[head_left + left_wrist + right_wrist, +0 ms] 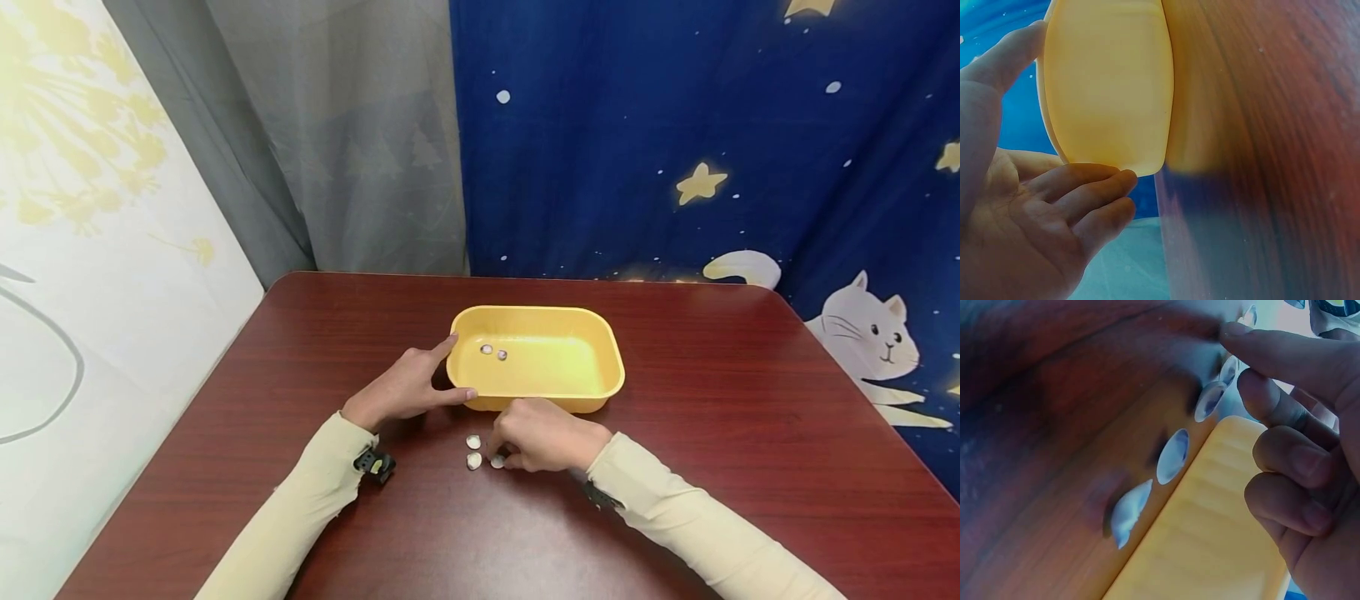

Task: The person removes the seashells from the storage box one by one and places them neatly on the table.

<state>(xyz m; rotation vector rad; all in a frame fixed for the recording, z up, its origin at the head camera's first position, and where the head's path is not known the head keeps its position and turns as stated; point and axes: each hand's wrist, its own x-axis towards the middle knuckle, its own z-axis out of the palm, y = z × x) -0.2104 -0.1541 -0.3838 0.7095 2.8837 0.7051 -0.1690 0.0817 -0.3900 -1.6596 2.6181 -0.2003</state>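
Observation:
A yellow plastic basin [542,403] stands on the table with two small seashells [487,350] inside, towards its left end. My left hand [405,385] spans the basin's left end, thumb at the front rim and fingers fairly straight against the end wall. In front of the basin, my right hand [543,437] reaches down with thumb and index finger around a small pale seashell [497,462] on the tabletop. Just left of it lie two more seashells [474,461]. The right wrist view shows several shells [1173,456] along the basin's side, some hidden by the hand in the head view.
The reddish-brown wooden table [750,417] extends to both sides of the basin. Behind it hang a grey curtain [360,150] and a blue star-patterned curtain [600,150]. A white patterned surface [112,292] runs along the left side.

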